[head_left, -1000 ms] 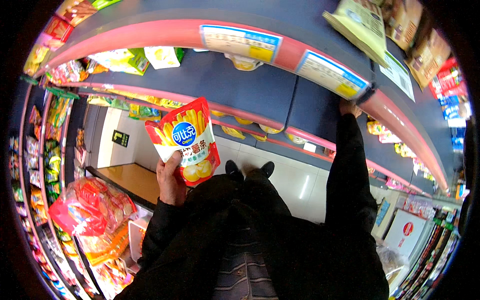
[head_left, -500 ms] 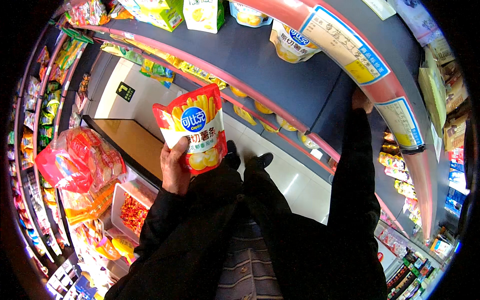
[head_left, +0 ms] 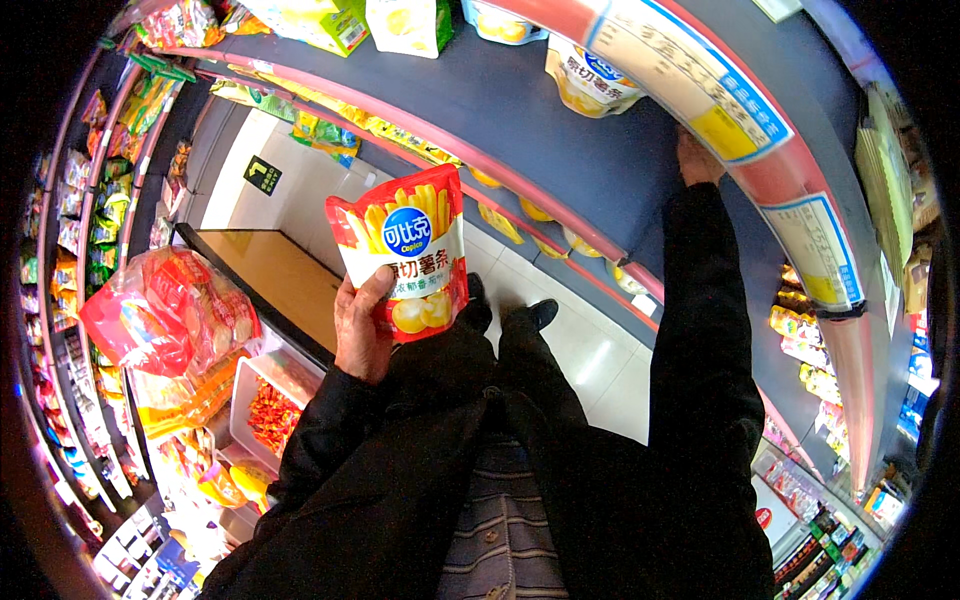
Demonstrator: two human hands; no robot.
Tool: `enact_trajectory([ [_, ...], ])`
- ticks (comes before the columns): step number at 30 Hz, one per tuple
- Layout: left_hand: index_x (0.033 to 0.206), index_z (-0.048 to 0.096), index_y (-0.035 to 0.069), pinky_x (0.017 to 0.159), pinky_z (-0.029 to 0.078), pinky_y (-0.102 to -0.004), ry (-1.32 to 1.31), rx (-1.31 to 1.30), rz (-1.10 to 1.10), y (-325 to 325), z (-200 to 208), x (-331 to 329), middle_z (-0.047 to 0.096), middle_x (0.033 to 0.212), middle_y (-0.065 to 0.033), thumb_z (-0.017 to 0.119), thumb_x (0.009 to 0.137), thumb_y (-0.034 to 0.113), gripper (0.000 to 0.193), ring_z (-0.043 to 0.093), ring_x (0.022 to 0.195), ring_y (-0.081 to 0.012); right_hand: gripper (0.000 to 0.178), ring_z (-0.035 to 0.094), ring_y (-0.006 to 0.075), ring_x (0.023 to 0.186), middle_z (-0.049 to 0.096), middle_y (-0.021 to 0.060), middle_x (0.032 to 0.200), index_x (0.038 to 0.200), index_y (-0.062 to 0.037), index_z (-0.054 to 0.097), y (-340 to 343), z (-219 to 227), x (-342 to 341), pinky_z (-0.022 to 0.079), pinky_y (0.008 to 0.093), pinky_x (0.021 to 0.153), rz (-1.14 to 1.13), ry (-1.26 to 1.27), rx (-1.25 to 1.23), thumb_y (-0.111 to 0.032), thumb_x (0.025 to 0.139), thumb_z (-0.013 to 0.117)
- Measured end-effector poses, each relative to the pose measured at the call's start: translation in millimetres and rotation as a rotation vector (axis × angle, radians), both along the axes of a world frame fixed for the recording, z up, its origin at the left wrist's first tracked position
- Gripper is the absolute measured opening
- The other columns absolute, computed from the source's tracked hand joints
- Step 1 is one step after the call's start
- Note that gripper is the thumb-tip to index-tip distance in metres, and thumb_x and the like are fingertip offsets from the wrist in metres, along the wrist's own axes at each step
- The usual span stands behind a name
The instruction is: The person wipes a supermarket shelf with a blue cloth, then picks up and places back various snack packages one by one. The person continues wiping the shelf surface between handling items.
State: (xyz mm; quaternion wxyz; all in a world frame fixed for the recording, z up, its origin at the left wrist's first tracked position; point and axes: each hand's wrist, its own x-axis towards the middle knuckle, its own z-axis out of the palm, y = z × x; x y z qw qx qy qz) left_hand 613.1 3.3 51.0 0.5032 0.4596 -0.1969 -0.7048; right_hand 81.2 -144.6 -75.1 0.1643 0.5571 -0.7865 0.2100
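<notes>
Lighting's pretty bright overall: the pouch (head_left: 405,250) in the left hand (head_left: 360,325) looks crisp, but the packs (head_left: 185,450) below and left of that hand are kinda blown out, and there's glare on the floor tiles (head_left: 600,360) between the two arms. The right hand (head_left: 700,160) sits way dimmer, with the price label (head_left: 715,80) just above it smeary and its black sleeve (head_left: 700,310) losing nearly all detail. Fisheye bends the pink rail (head_left: 768,170) hard beside that hand, fading to black out at the rim.
</notes>
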Motion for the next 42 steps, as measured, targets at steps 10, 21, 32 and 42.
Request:
enact_trajectory([
  [10, 0.135, 0.048, -0.003, 0.102, 0.051, -0.0417, -0.049, -0.05, -0.002, -6, 7, -5, 0.063, 0.129, -0.0153, 0.067, 0.093, 0.013, 0.049, 0.065, 0.114, -0.0252, 0.042, 0.056, 0.0385, 0.124, 0.062, 0.0151, 0.133, 0.126, -0.0138, 0.065, -39, 0, -2, 0.042, 0.0503, 0.106, -0.026, 0.087, 0.041, -0.031, 0.087, 0.06],
  [21, 0.137, 0.048, -0.002, 0.104, 0.05, -0.0421, 0.007, -0.056, -0.004, -10, 6, -6, 0.062, 0.132, -0.0148, 0.069, 0.092, 0.014, 0.052, 0.064, 0.116, -0.0257, 0.039, 0.057, 0.0373, 0.122, 0.063, 0.0135, 0.13, 0.121, -0.0171, 0.066, 41, -2, 26, 0.042, 0.0504, 0.106, 0.082, 0.143, 0.093, -0.024, 0.083, 0.062],
  [32, 0.134, 0.051, -0.001, 0.101, 0.051, -0.0409, 0.006, -0.08, -0.065, -19, 7, -3, 0.065, 0.128, -0.0134, 0.07, 0.092, 0.015, 0.049, 0.066, 0.112, -0.0244, 0.04, 0.057, 0.0352, 0.12, 0.065, 0.0113, 0.126, 0.112, -0.0179, 0.067, 112, 90, 127, 0.046, 0.0438, 0.103, 0.182, -0.24, 0.147, -0.003, 0.076, 0.065],
  [42, 0.133, 0.05, -0.004, 0.099, 0.052, -0.0403, 0.025, -0.116, -0.103, -23, 13, -5, 0.064, 0.127, -0.015, 0.069, 0.093, 0.015, 0.048, 0.066, 0.111, -0.0238, 0.032, 0.059, 0.0332, 0.101, 0.067, 0.0072, 0.116, 0.104, -0.0153, 0.068, 140, 113, 232, 0.05, 0.0435, 0.091, 0.375, -0.465, 0.137, -0.005, 0.074, 0.063],
])
